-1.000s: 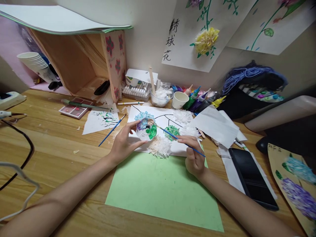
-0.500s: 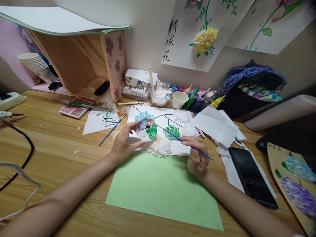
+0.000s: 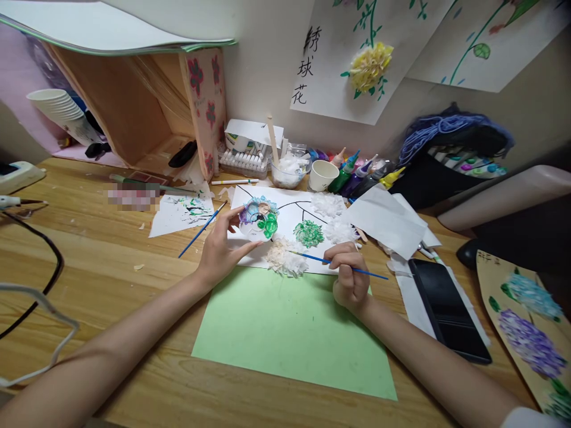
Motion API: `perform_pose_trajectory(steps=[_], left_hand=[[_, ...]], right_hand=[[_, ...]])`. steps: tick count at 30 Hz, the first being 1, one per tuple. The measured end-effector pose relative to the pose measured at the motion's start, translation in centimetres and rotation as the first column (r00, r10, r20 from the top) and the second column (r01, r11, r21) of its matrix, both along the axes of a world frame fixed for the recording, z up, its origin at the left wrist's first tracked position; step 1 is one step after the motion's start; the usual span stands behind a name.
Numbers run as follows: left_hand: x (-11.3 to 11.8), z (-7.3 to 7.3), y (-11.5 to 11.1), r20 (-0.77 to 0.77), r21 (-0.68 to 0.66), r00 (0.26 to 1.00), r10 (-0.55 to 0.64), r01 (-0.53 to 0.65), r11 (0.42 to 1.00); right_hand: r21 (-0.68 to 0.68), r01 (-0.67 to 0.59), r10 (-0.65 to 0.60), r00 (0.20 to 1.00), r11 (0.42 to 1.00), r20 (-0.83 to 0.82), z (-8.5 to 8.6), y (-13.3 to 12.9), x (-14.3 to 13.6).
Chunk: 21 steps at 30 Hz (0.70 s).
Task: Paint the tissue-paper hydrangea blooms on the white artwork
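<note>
My left hand [image 3: 222, 245] grips a small round paint palette [image 3: 259, 220] by its edge, tilted over the white sheet [image 3: 285, 205]. Blue, purple, peach, black and green paint lie in its wells. In my right hand [image 3: 350, 267] is a blue paintbrush [image 3: 319, 258], its tip at a cream paper flower [image 3: 286, 257] on the sheet's front edge. Beside that sits a green-painted paper flower [image 3: 308, 233]. White paper flowers [image 3: 328, 204] lie to the right, and black branch lines run between them. A light blue flower is partly hidden behind the palette.
Green paper [image 3: 294, 333] lies in front. A second paintbrush [image 3: 203, 229] and a paint-smeared paper [image 3: 182, 211] are at left. Behind stand a paper cup [image 3: 323, 176], a bowl of paper scraps [image 3: 291, 172] and paint bottles [image 3: 350, 171]. A black phone [image 3: 449, 310] lies at right.
My right hand has moved the brush tip from beside the palette down to the cream flower. The palette has shifted slightly left and away from the cream flower.
</note>
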<state>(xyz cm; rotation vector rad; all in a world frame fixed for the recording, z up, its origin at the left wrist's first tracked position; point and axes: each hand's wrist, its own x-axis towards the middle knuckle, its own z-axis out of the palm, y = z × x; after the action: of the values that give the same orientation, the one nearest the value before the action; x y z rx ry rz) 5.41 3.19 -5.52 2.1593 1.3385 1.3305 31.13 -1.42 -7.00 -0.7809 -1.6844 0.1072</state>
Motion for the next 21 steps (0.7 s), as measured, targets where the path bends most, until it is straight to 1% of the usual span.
perform_pose_trajectory(steps=[3,8,13,16,18,21], left_hand=[[-0.03,-0.02,0.04,-0.001,0.004,1.000,-0.002,0.002,1.000],[-0.07,-0.07,0.01,-0.006,0.008,1.000,0.006,-0.006,1.000],[-0.01,0.02,-0.04,-0.008,-0.006,1.000,0.007,-0.007,1.000],[-0.02,0.02,-0.02,-0.009,-0.006,1.000,0.011,-0.011,1.000],[-0.05,-0.02,-0.01,-0.005,-0.007,1.000,0.007,-0.007,1.000],[-0.08,-0.10,0.00,-0.003,-0.012,1.000,0.000,0.000,1.000]], right_hand=[[0.008,0.007,-0.007,1.000,1.000,-0.028,0.03,0.00,-0.02],[0.022,-0.026,0.026,0.999,0.999,-0.033,-0.02,-0.04,0.08],[0.009,0.017,-0.016,1.000,1.000,-0.006,0.03,-0.13,0.16],[0.008,0.059,-0.059,0.997,0.998,-0.046,0.11,-0.23,0.16],[0.026,0.060,-0.059,0.997,0.998,-0.051,0.09,-0.29,0.14],[0.035,0.064,-0.064,0.998,0.997,-0.011,0.03,-0.33,0.11]])
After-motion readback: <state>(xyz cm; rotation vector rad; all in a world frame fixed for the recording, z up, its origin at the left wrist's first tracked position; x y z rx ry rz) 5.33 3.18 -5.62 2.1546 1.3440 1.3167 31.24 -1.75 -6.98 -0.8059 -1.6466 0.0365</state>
